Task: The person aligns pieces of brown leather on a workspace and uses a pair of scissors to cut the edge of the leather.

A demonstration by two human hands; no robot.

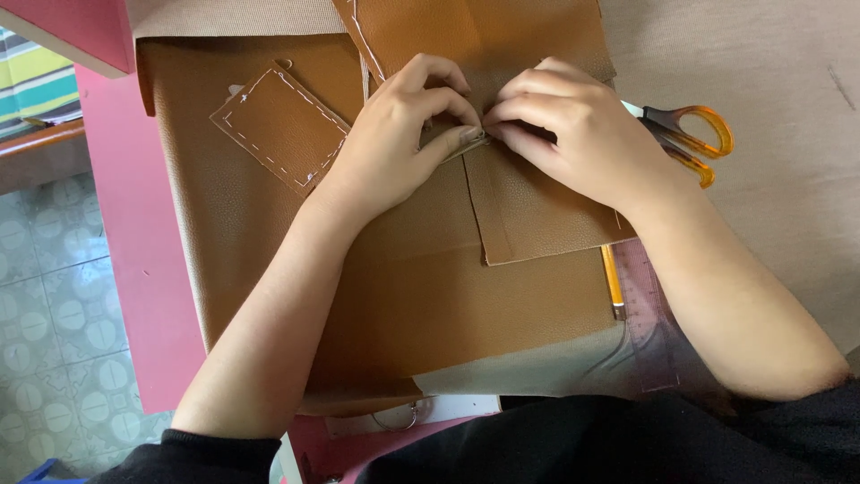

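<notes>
Both hands meet over a brown leather piece (537,211) lying on a larger brown leather sheet (233,233). My left hand (394,134) pinches a folded edge of the piece between thumb and fingers. My right hand (564,125) pinches the same fold from the other side, fingertips touching the left hand's. What sits inside the pinch is too small to tell. A small stitched leather rectangle (279,127) with white thread lies just left of my left hand.
Orange-handled scissors (690,134) lie to the right of my right hand. A yellow pencil (613,282) and a clear ruler (647,323) rest under my right forearm. The red table edge (134,251) drops to a tiled floor (54,305) on the left.
</notes>
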